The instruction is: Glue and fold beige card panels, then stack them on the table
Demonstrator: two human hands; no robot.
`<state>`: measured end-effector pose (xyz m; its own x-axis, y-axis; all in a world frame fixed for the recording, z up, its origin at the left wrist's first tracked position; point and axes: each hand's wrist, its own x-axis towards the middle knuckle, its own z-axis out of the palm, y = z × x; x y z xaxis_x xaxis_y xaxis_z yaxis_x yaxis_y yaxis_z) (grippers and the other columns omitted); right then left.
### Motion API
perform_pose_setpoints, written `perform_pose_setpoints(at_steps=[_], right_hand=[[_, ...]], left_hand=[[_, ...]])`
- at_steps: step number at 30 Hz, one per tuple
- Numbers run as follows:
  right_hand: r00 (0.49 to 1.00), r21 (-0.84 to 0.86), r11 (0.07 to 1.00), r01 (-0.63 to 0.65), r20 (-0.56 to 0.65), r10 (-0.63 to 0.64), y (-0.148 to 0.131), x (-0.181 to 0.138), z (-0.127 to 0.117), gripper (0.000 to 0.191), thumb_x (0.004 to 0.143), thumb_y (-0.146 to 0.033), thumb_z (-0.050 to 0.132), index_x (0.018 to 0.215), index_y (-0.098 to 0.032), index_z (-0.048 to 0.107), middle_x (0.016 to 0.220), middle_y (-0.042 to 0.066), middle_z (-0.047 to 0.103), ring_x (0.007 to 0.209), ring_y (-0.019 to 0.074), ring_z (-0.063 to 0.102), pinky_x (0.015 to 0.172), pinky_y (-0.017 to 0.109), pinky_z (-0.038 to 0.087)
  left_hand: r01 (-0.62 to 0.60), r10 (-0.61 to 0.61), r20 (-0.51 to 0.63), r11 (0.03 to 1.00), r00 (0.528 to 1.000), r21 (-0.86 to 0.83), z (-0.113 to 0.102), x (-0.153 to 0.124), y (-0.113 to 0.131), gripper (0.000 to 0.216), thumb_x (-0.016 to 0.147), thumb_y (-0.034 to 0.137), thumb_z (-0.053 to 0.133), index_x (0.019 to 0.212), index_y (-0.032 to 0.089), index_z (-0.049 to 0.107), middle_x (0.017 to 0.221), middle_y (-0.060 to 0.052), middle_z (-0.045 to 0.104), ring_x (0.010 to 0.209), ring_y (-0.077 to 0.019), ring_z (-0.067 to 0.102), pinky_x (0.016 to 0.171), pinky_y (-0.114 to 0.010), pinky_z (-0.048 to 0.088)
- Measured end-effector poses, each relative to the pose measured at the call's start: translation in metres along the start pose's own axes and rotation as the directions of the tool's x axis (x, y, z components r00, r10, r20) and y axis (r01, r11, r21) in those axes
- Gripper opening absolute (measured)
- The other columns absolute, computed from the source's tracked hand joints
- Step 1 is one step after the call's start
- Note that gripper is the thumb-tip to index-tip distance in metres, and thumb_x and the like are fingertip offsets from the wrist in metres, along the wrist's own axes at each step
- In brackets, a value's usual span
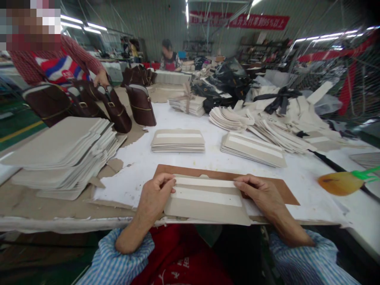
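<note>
A beige panel (204,211) lies in front of me at the table's near edge, partly over a brown board (285,192). One white strip (208,197) runs across the panel's middle. Above it, a second white strip (204,182) stretches along the panel's upper part between my hands. My left hand (157,194) is closed, pinching this upper strip's left end. At the right end, my right hand (259,194) pinches it between thumb and fingers. Whether the strip touches the panel along its whole length, I cannot tell.
Beyond the board are two stacks of strip-bearing panels, one at centre (178,142) and one at right (252,148). A large beige panel pile (59,146) stands left. Brown bags (141,105) stand behind it, with a co-worker's hand (101,78) on one. A yellow fly swatter (340,183) lies right.
</note>
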<state>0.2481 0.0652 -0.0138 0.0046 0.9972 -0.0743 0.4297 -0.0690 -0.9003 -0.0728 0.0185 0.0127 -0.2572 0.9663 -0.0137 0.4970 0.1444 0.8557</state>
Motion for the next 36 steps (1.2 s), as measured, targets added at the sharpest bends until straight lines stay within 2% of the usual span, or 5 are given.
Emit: perform_pose_setpoints(at_steps=[5,12,22,32,36], right_hand=[[0.993,-0.138,0.988,0.076,-0.074,-0.087,0.009,0.007,0.007,0.042,0.077,-0.061,0.072,0.090,-0.023,0.082,0.071,0.002,0.067,0.067,0.0203,0.056,0.064,0.032,0.043],[0.984,-0.253,0.959,0.130,-0.090,-0.157,0.013,0.007,0.014,0.041,0.077,-0.060,0.068,0.092,-0.024,0.080,0.066,0.000,0.061,0.064,0.0210,0.056,0.064,0.034,0.046],[0.978,-0.327,0.936,0.132,-0.107,-0.176,0.012,0.005,0.013,0.041,0.077,-0.060,0.067,0.090,-0.024,0.081,0.067,0.001,0.065,0.062,0.0210,0.058,0.062,0.034,0.046],[0.978,-0.336,0.936,0.108,-0.132,-0.160,0.019,0.006,0.012,0.043,0.076,-0.062,0.069,0.093,-0.025,0.083,0.070,0.001,0.066,0.062,0.0205,0.058,0.062,0.034,0.046],[0.971,-0.330,0.933,0.146,-0.133,-0.199,0.015,0.005,0.014,0.040,0.077,-0.058,0.069,0.091,-0.023,0.082,0.068,0.001,0.064,0.060,0.0196,0.056,0.060,0.034,0.045]], left_hand=[[-0.093,0.103,-0.050,0.981,0.993,0.173,0.008,0.010,-0.003,0.019,0.090,0.028,0.056,0.087,0.021,0.074,0.092,-0.003,0.076,0.088,-0.0201,0.068,0.088,-0.033,0.050],[-0.112,0.140,-0.055,0.928,0.989,0.356,0.016,0.012,-0.006,0.016,0.093,0.017,0.056,0.089,0.018,0.071,0.092,-0.005,0.071,0.090,-0.0210,0.065,0.087,-0.034,0.048],[-0.051,0.090,-0.082,0.920,0.993,0.388,0.019,0.012,-0.010,0.030,0.095,0.020,0.063,0.124,0.018,0.065,0.097,-0.004,0.070,0.096,-0.0235,0.069,0.089,-0.036,0.052],[-0.050,0.091,-0.082,0.911,0.992,0.409,0.021,0.013,-0.010,0.033,0.092,0.016,0.066,0.125,0.020,0.065,0.096,-0.002,0.071,0.092,-0.0213,0.070,0.087,-0.034,0.054],[-0.105,0.144,-0.063,0.900,0.988,0.424,0.020,0.013,-0.012,0.024,0.095,0.016,0.063,0.117,0.022,0.069,0.100,-0.003,0.071,0.095,-0.0212,0.069,0.089,-0.034,0.053]])
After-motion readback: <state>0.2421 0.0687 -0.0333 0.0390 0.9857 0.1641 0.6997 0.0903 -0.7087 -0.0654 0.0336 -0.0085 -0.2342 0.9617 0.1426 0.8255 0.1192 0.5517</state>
